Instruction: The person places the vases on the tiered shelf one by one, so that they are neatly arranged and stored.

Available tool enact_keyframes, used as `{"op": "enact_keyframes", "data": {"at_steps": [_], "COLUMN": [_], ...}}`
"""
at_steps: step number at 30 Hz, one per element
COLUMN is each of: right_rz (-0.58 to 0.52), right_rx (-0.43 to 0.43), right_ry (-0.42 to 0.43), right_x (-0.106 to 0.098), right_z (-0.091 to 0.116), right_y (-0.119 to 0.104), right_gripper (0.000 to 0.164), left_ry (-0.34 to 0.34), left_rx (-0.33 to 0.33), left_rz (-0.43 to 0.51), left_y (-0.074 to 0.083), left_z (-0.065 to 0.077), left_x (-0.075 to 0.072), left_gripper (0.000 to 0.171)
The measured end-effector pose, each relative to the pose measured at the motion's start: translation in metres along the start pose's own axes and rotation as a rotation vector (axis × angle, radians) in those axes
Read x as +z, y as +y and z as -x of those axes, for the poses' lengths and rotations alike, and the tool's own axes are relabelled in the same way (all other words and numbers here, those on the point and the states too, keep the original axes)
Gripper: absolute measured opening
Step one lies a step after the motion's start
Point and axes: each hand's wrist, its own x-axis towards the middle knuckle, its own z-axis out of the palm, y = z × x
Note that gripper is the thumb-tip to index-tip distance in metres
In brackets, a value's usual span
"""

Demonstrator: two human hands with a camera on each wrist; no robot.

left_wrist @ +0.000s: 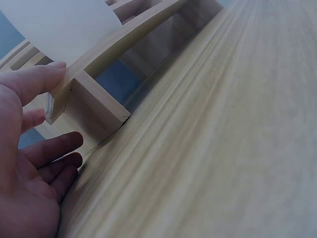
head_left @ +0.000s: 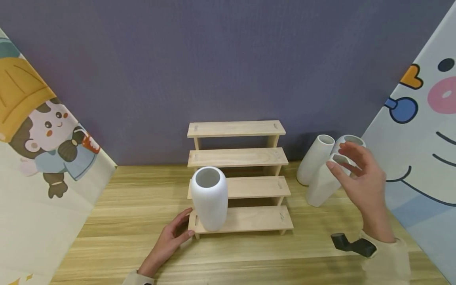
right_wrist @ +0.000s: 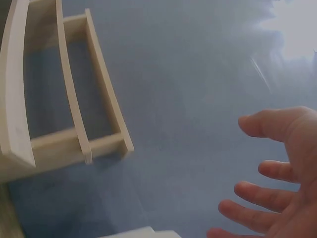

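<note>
A white vase (head_left: 210, 202) stands upright at the left end of the lowest step of a wooden tiered shelf (head_left: 256, 218). My left hand (head_left: 171, 239) holds the left end of that step, thumb at the front corner. In the left wrist view, the thumb and index finger of the left hand (left_wrist: 29, 139) touch the board's end (left_wrist: 64, 96), while the other fingers hang loose beside the support. Over a group of white vases, my right hand (head_left: 363, 178) is spread with nothing in it. Nearest to it are a squarish vase (head_left: 322, 184) and a round-mouthed vase (head_left: 350, 139), partly hidden.
A slim white vase (head_left: 313, 162) leans left of the squarish one. Behind the shelf rises a dark blue-grey wall (head_left: 228, 59). Cartoon-printed panels flank the wooden tabletop (head_left: 142, 198), the left panel (head_left: 53, 158) and the right panel (head_left: 427, 158).
</note>
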Motion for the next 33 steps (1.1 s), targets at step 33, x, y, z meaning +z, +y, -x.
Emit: {"op": "enact_keyframes", "data": {"at_steps": [33], "right_rz": [0.229], "right_rx": [0.296], "right_ry": [-0.083], "right_x": [0.001], "right_z": [-0.014], "right_y": [0.059], "right_gripper": [0.071], "left_ry": [-0.001], "left_rx": [-0.029], "left_rz": [0.002], "left_y": [0.000], "left_z": [-0.001], "left_x": [0.000], "left_gripper": [0.058]}}
